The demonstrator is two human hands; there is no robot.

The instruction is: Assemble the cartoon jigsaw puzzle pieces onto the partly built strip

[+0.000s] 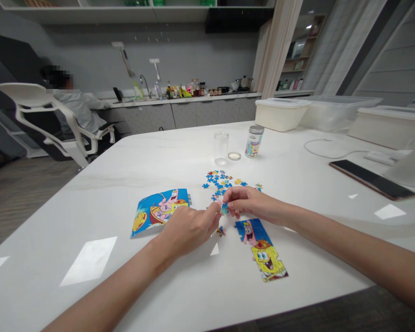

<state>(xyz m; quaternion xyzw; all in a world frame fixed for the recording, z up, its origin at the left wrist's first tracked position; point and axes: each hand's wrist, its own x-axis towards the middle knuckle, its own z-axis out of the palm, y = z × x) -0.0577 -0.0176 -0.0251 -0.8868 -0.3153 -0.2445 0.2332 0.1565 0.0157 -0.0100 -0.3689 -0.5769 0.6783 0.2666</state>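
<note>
Our left hand [193, 227] and right hand [252, 203] meet at a small blue puzzle piece [224, 208]; the right fingers seem pinched on it, while the left fingers are at its edge, and we cannot tell whether they grip. The loose pieces [212, 179] lie just beyond our hands, so a dropped piece could be lost among similar blues. The partly joined puzzle [263, 251] lies flat on the worktop [180, 295], just beneath our right forearm; a low sweep could break its joints. Our left hand overlaps the curved picture sheet [159, 210], and pulling back carelessly could drag it over the stray piece [221, 231].
</note>
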